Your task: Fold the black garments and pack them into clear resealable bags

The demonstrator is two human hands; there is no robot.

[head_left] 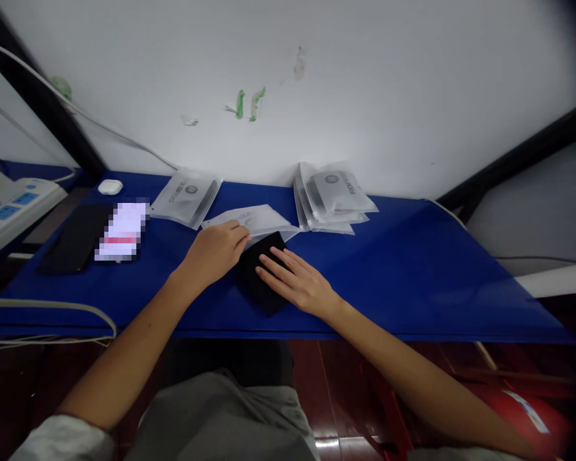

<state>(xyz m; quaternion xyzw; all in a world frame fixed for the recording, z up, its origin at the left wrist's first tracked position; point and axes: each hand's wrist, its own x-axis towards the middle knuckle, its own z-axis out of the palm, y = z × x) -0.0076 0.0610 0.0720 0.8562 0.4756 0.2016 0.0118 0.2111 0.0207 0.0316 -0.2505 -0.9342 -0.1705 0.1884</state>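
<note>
Laid flat with fingers extended and slightly parted, the right grip [302, 282] is rested on a flat black item [259, 296] just below the centre of the frame; the item is covered at its right side, not clasped. The item's long axis appears to be pointed up the frame, tilted a little toward the upper left, and its upper end is met by the near edge of a translucent bag [249, 218]. Whether any of the item is covered by that edge cannot be told.

At the item's upper left corner, the bag's near edge is pinched by the bent fingers of the left grip [221, 253]. By position, the item is matched with the right grip and the bag with the left. The relation that counts is judged to be the item's upper end set against the bag's edge, which seems slightly parted.

Farther up the blue table [413, 275], a lit phone [122, 230] is seen at centre left, similar pouches [187, 198] are placed left of centre, and a stack of pouches [338, 192] is set right of centre, backed by a white wall [365, 96].
</note>
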